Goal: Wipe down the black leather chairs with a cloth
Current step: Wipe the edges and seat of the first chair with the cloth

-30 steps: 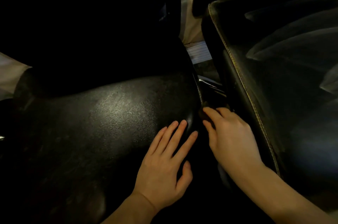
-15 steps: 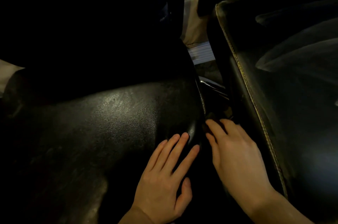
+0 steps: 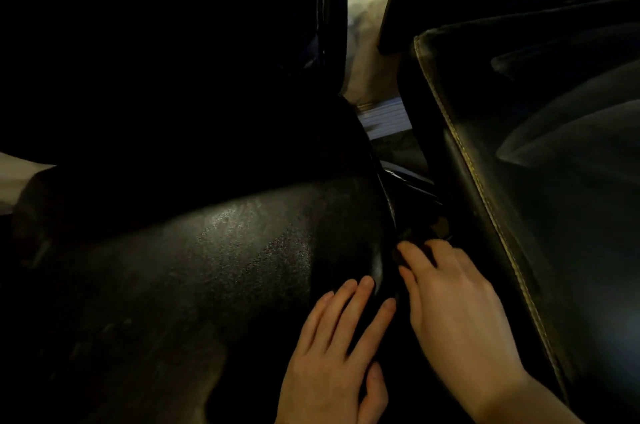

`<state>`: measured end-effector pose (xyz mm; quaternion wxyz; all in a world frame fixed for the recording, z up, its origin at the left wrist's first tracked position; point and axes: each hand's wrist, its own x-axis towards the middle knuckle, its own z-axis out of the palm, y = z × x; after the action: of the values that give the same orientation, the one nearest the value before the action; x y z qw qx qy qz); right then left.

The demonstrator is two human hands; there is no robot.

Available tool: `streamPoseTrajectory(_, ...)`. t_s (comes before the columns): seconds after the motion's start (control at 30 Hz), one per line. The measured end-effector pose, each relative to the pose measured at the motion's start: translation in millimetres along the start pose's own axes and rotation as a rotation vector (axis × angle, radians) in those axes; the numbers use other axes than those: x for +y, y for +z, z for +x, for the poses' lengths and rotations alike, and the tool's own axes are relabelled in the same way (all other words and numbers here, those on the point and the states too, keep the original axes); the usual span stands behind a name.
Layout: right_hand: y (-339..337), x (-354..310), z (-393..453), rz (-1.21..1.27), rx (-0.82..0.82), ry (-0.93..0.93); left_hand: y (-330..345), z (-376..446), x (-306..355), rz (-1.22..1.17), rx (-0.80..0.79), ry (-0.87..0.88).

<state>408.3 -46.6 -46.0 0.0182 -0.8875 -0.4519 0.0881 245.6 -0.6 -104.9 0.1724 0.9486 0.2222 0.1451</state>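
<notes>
Left hand (image 3: pixel 332 351) flat, fingers straight, on left chair seat (image 3: pixel 207 267); right hand (image 3: pixel 453 309) reaches into dark gap beside right chair (image 3: pixel 554 181), grip unclear; cloth not discernible. Risk: fingers pinched between seats, side edge left unwiped

The grained black leather chair seat (image 3: pixel 214 267) lies left of the stitched black leather chair (image 3: pixel 554 181), a narrow gap between them. The left hand (image 3: pixel 332 354) lies flat on the left seat's right edge; the right hand (image 3: pixel 457 312) reaches into the gap.
</notes>
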Motion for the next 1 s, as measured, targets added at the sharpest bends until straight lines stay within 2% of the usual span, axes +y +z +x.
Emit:
streamPoseTrajectory(0.2, 5, -11, 50, 0.026, 0.158, -0.032, 4, 2, 0, -0.009, 0.023, -0.001)
streamPoseTrajectory(0.33, 6, -16, 66, 0.07, 0.186, -0.044, 4, 3, 2, -0.025, 0.018, -0.029)
streamPoseTrajectory(0.57, 7, -7, 36, -0.07, 0.12, -0.047, -7, 0, -1, -0.101, -0.082, -0.044)
streamPoseTrajectory(0.67, 4, -7, 36, -0.073, 0.068, -0.056, -28, 19, 4, -0.16, -0.08, -0.128)
streamPoseTrajectory(0.8, -2, -9, 34, -0.079, -0.032, -0.029, -33, 74, -5, 0.06, -0.173, -0.248)
streamPoseTrajectory(1.0, -18, -7, 44, -0.036, -0.039, -0.009, -20, 80, -15, 0.101, -0.246, -0.24)
